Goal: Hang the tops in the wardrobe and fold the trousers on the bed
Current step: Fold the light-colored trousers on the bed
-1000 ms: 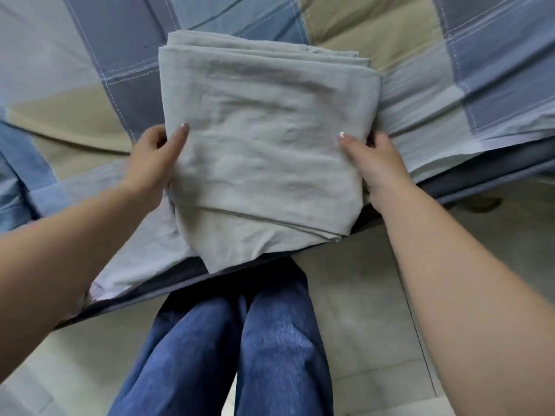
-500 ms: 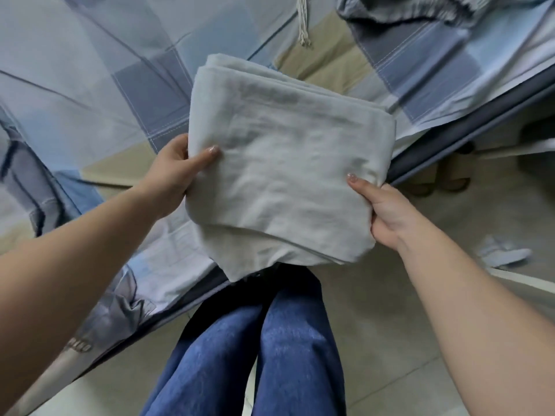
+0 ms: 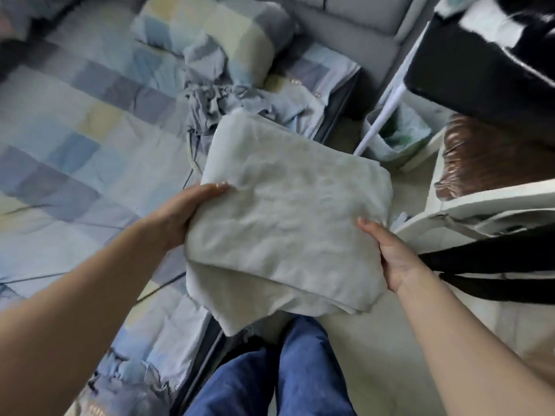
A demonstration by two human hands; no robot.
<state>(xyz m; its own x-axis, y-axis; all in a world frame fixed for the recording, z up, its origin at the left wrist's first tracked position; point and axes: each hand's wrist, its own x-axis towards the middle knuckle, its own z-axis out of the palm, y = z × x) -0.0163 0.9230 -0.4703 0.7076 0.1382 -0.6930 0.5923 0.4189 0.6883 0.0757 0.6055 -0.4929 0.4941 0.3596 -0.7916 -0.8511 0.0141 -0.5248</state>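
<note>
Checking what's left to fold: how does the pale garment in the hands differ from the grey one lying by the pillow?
The pale grey-green garment is folded into a flat, layered rectangle; the blue-grey garment lies crumpled in a loose heap. The pale one is held off the bed between the left hand and right hand; the blue-grey one rests on the bed untouched. Both are plain, unpatterned cloth.

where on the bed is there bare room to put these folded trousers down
Bare checked bedspread lies left of the folded pale grey trousers held by left hand and right hand. Crowded: crumpled grey-blue garment and checked pillow by the bed's head.
</note>
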